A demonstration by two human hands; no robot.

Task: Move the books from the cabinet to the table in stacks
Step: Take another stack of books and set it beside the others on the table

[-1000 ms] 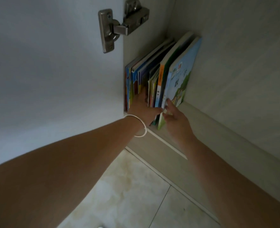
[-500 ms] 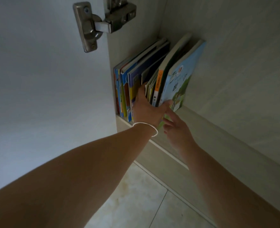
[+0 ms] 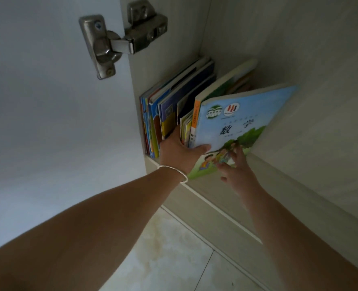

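The left hand (image 3: 181, 153) is wedging into the books (image 3: 180, 114) on the cabinet shelf (image 3: 264, 179), its grip pinching several; the right hand (image 3: 236, 172), fingers relaxed, is steadying the leaning blue book (image 3: 243, 120), which could be slipping off.

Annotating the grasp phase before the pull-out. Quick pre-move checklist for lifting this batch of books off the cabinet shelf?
1. Left hand wedged into the upright row, thumb across the light-blue maths textbook: ok.
2. Right hand gripping that book: not ok, fingertips only touch its lower cover.
3. Batch square: not ok, the blue book tilts right.
4. White cabinet door open: ok.
5. Books left of the hand staying upright: cannot tell.
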